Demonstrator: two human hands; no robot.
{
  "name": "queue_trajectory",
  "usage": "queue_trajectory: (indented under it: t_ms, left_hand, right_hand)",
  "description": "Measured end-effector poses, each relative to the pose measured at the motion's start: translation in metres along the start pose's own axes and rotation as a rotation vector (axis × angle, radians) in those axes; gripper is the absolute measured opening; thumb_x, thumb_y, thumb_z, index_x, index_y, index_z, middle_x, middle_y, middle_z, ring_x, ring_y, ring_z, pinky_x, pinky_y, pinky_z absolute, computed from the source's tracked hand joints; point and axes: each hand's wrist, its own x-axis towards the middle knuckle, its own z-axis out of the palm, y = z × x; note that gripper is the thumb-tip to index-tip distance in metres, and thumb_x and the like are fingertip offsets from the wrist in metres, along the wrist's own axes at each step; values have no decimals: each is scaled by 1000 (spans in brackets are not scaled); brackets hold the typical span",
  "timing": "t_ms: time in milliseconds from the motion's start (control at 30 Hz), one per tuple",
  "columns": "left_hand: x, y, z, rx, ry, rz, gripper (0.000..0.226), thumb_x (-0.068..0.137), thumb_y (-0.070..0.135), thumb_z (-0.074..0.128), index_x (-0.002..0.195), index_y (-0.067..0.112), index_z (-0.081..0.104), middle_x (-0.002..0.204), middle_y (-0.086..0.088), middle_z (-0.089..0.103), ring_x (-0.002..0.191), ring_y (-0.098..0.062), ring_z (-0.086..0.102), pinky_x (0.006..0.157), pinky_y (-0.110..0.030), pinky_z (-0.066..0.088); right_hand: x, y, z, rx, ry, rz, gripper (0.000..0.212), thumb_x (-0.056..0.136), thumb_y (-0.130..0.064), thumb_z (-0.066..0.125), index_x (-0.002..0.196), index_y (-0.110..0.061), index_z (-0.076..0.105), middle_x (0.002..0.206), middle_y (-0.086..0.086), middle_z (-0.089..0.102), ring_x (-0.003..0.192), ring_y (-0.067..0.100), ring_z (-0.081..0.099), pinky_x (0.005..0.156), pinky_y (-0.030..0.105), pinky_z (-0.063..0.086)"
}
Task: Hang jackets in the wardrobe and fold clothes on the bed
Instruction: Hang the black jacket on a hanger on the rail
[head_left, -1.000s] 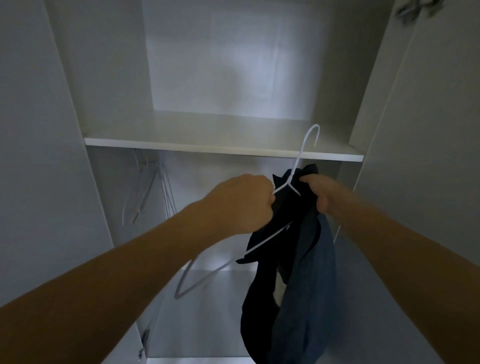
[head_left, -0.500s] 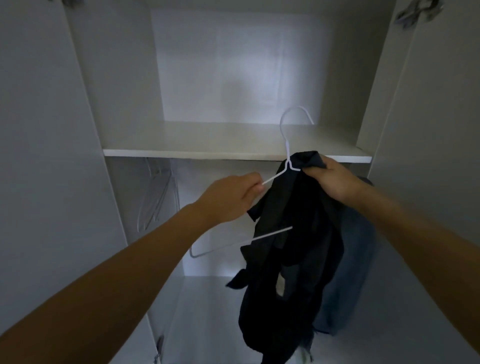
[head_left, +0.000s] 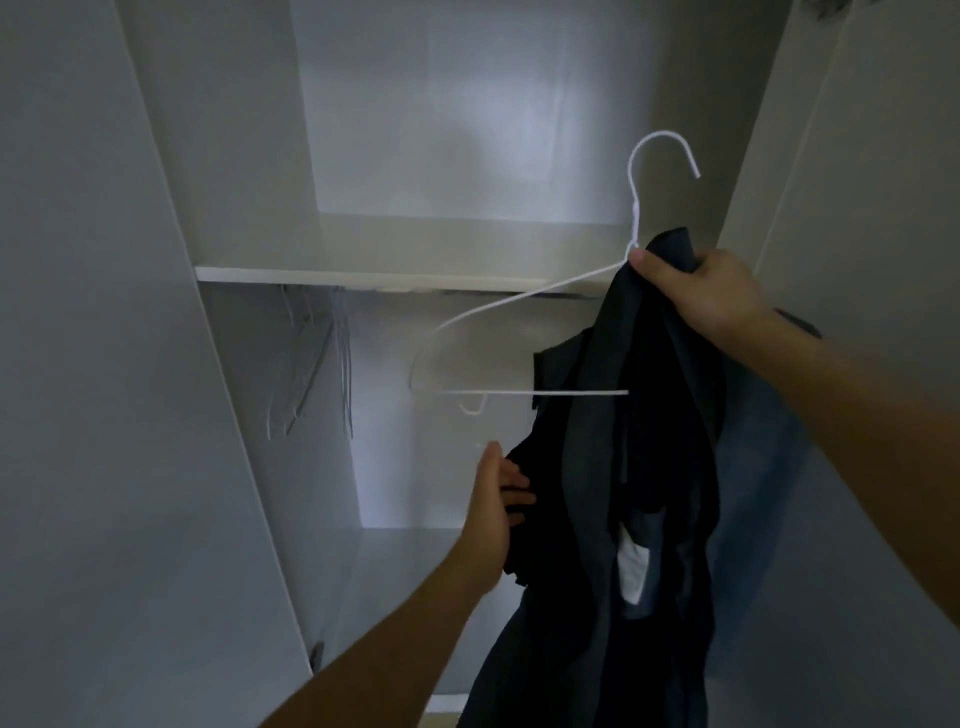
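Right hand (head_left: 711, 291) clamped on jacket (head_left: 649, 467) collar and neck of white hanger (head_left: 519, 332), held up before open wardrobe (head_left: 156, 364), hook above shelf (head_left: 363, 275) level. Left hand (head_left: 493, 499) lower, well apart, fingers curled into a dark fold. Empty hangers (head_left: 317, 358) hung under shelf at left.

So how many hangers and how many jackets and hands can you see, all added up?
Hanger being held: 1, the white hanger
Hangers on the rail: a bunch of spare hangers, too blurry to count
Jackets: 1, the dark jacket
Hands: 2, left hand and right hand
Total I can count: 4
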Motion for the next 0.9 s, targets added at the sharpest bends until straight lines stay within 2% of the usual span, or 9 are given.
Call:
queue_trajectory:
  t_ms: [67, 133, 200, 233, 333, 600, 733, 833, 900]
  left_hand:
    - [-2, -18, 5, 166, -102, 57, 45, 82, 64, 54, 91, 20, 56, 95, -2, 62, 84, -15, 62, 75, -27, 52]
    - [1, -35, 6, 534, -261, 179, 51, 75, 63, 65, 108, 25, 58, 112, 1, 60, 102, -14, 61, 90, -32, 52]
    - [13, -41, 5, 830, -229, 331, 43, 87, 46, 64, 119, 17, 60, 114, -4, 56, 104, -17, 58, 95, -33, 50]
    - [19, -38, 4, 865, -181, 365, 33, 95, 38, 58, 111, 10, 63, 107, -6, 56, 98, -18, 59, 92, -34, 50]
    - [38, -10, -12, 817, -44, 304, 45, 102, 35, 47, 82, -2, 63, 88, -13, 65, 83, -24, 62, 79, -31, 49]
    - [77, 149, -62, 549, -53, -8, 27, 89, 32, 68, 93, 6, 72, 94, -17, 74, 81, -30, 72, 73, -37, 58]
    - [70, 213, -50, 604, -84, -207, 30, 87, 33, 68, 96, 4, 73, 94, -17, 74, 76, -32, 72, 63, -35, 57]
    - [60, 238, -25, 551, -127, -172, 23, 93, 24, 60, 89, 3, 69, 77, -14, 74, 60, -25, 70, 54, -31, 58]
    - [51, 243, 0, 436, -147, -101, 21, 97, 18, 52, 89, 4, 65, 73, -12, 70, 62, -23, 66, 61, -29, 57]
  right_hand:
    - [-1, -2, -2, 6, 32, 30, 65, 64, -90, 49, 66, -26, 57, 68, -8, 55, 74, 24, 56, 71, 32, 41]
    - [-3, -4, -2, 9, 53, 44, 68, 61, -92, 48, 66, -25, 56, 72, -2, 57, 79, 26, 58, 73, 35, 45]
    - [-6, -5, 0, 19, 51, 48, 75, 55, -96, 45, 68, -24, 57, 81, 2, 61, 83, 28, 60, 77, 37, 49]
    - [-7, -7, 1, 30, 47, 52, 78, 51, -99, 44, 70, -24, 58, 85, 3, 63, 85, 27, 61, 78, 37, 50]
    - [-10, -4, -1, 50, 44, 65, 87, 42, -102, 45, 78, -24, 63, 93, 5, 67, 88, 28, 63, 83, 40, 52]
    - [-24, 26, 0, -25, 46, 30, 72, 56, -94, 48, 69, -26, 67, 83, 4, 69, 83, 28, 65, 80, 41, 54]
    - [-26, 32, -1, -135, 90, -4, 69, 65, -90, 45, 65, -24, 63, 68, 1, 63, 72, 26, 61, 64, 34, 47]
    - [-32, 31, 2, -267, 140, -18, 72, 72, -88, 39, 62, -20, 59, 62, 4, 57, 61, 25, 55, 56, 31, 39]
    - [-37, 22, 10, -290, 157, -21, 70, 73, -87, 39, 61, -21, 56, 59, 1, 53, 59, 25, 51, 54, 30, 36]
